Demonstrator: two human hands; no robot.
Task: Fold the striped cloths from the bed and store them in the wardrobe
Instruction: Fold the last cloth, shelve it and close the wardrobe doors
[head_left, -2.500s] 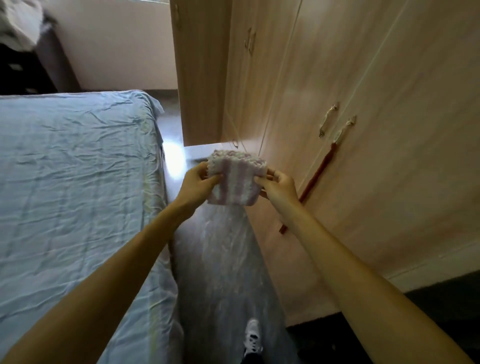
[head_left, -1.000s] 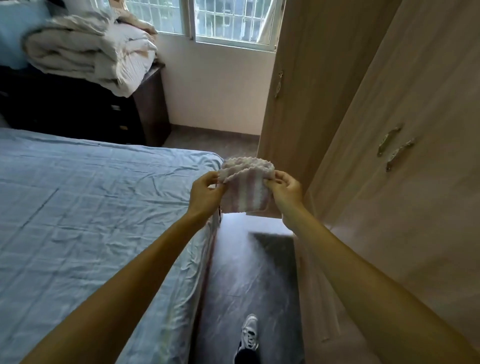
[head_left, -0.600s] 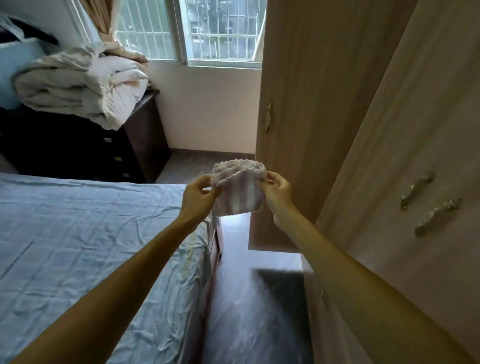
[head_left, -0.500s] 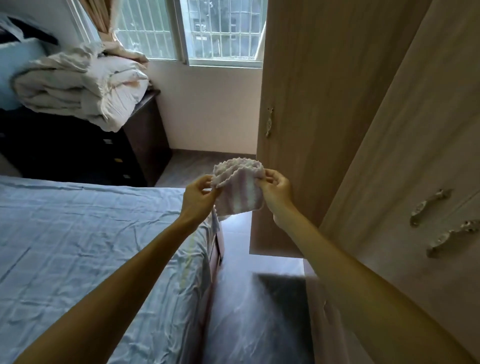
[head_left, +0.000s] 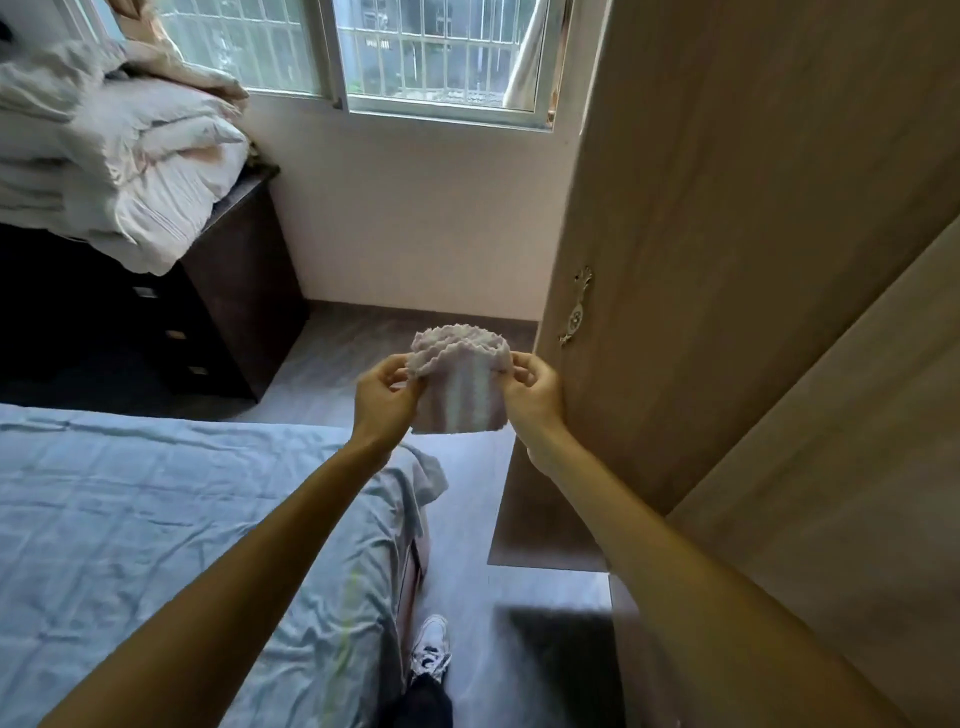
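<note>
A small folded striped cloth (head_left: 460, 387), pink and white with a fluffy top edge, hangs in the air between the bed and the wardrobe. My left hand (head_left: 384, 397) pinches its left side and my right hand (head_left: 530, 389) pinches its right side. The wooden wardrobe (head_left: 831, 415) fills the right of the view, and one of its doors (head_left: 701, 208) stands open just behind my right hand, with a metal handle (head_left: 576, 306) on it. The wardrobe's inside is hidden. The bed (head_left: 156, 545) with a blue sheet lies at the lower left.
A dark chest of drawers (head_left: 218, 291) at the back left carries a pile of pale bedding (head_left: 119, 156). A barred window (head_left: 426, 52) is in the far wall. A narrow strip of floor (head_left: 467, 561) runs between bed and wardrobe, with my shoe (head_left: 431, 649) on it.
The view has swung up from the floor and closed doors toward the window and the open wardrobe door. Both hands have kept the folded cloth in the same grip.
</note>
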